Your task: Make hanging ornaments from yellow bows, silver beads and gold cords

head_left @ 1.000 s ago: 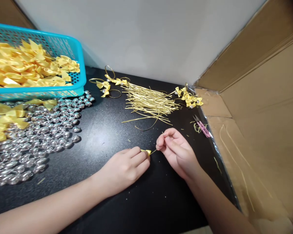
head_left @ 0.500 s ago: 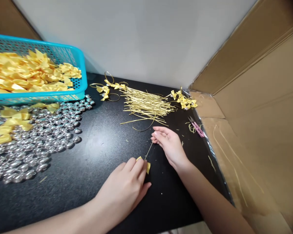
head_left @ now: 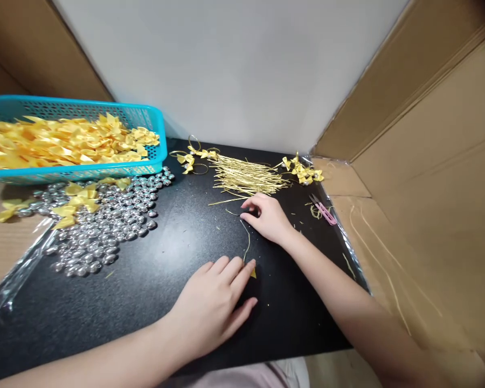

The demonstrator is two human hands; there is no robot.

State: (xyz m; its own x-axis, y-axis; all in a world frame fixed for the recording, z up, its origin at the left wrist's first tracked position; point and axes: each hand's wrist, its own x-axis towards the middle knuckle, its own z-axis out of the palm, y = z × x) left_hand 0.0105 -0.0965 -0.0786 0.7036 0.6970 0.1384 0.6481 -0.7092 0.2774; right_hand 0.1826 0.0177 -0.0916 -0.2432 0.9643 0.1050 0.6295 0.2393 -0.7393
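My left hand [head_left: 216, 299] lies over a yellow ribbon bow [head_left: 253, 273] on the black tabletop, its fingers stretched out and the thumb apart. Most of the bow is hidden beneath the fingertips. A thin gold cord [head_left: 248, 241] runs up from there and lies loose on the table. Above it, my right hand [head_left: 264, 215] is open, with a gap between thumb and forefinger. It is beside a curved loose cord [head_left: 231, 212], just in front of a pile of gold cords [head_left: 248, 177]; whether it touches that cord, I cannot tell.
A blue basket [head_left: 161, 145] of yellow bows stands at the back left. In front of it spread silver beads [head_left: 121, 215] with several bows. Finished-looking looped bows [head_left: 186, 161] and more bows [head_left: 303, 171] flank the cords. Pink thread snips [head_left: 324, 210] lie right, near cardboard [head_left: 428, 161].
My right hand has let go of the gold cord and moved up towards the cord pile. My left fingers have straightened over the bow. The camera view has shifted.
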